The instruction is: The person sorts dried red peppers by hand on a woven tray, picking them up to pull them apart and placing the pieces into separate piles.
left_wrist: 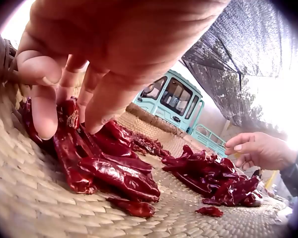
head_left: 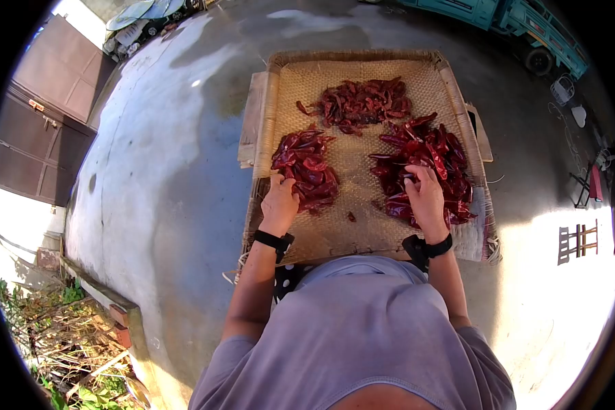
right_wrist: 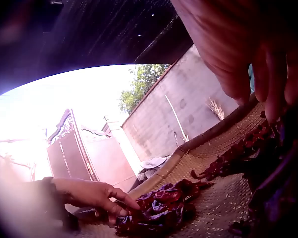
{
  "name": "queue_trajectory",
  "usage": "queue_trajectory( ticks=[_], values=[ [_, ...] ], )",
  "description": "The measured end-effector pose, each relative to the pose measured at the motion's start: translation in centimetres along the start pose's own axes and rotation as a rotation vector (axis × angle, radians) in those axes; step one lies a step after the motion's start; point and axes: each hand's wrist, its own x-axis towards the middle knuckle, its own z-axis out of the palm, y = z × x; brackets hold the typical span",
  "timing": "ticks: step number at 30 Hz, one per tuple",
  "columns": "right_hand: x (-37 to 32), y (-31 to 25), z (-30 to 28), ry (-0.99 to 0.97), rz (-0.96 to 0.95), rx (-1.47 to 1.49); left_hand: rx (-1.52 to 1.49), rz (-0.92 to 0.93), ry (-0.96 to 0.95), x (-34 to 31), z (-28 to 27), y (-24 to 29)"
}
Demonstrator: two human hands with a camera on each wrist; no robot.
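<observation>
Damp-patched grey concrete paving (head_left: 143, 137) surrounds a rectangular woven-straw tray (head_left: 359, 174); a teal metal truck (head_left: 471, 12) stands at one o'clock. Dark-red dried chillies form a glossy heap (head_left: 309, 171) at nine o'clock, a fuller heap (head_left: 447, 160) at three and a shrivelled heap (head_left: 365, 102) at twelve. Left hand (head_left: 279, 205): fingers spread, touching the nine-o'clock chillies. Right hand (head_left: 427, 197): fingers loosely bent, apart, over the three-o'clock chillies; contact unclear. Sorting appears in hand; next move likely calls for pinching one chilli cleanly.

The left hand (head_left: 280, 203) was at the left pile of dried red chillies (head_left: 311, 167) on a woven tray (head_left: 357, 171), the right hand (head_left: 428, 199) was over the right pile (head_left: 458, 181), and a third pile (head_left: 369, 102) lay near the far rim (head_left: 355, 56).
</observation>
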Motion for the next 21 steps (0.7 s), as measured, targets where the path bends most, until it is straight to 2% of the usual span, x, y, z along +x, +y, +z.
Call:
queue_trajectory(
  ticks=[5,6,9,11,13,17,19,21],
  values=[
    [-0.5,-0.6,1.1,-0.185,-0.096,0.045,-0.221,0.135,0.114,-0.8,0.1,0.3],
    [-0.5,-1.2,1.1,-0.193,-0.052,0.088,-0.287,0.158,0.127,-1.2,-0.4,0.8],
    [0.5,-0.2,1.4,0.181,-0.346,-0.184,-0.458,0.243,0.086,-2.1,-1.6,2.7],
    [1.1,-0.2,0.4,0.139,-0.179,-0.004,-0.587,0.306,0.032,-2.3,-1.2,3.3],
    [1.5,-0.6,0.1,0.019,-0.037,0.174,-0.767,0.303,-0.055,-2.8,-2.2,5.5],
    [0.2,-4.8,1.2,-0.217,-0.080,0.500,-0.805,0.336,-0.199,-2.2,-1.7,7.9],
    [0.0,-4.8,2.8,-0.250,-0.111,0.480,-0.823,0.447,-0.182,-2.1,-1.1,8.6],
    [-0.1,-4.2,3.3,-0.230,-0.186,0.514,-0.935,0.373,-0.309,-2.3,-0.9,8.6]
  ],
)
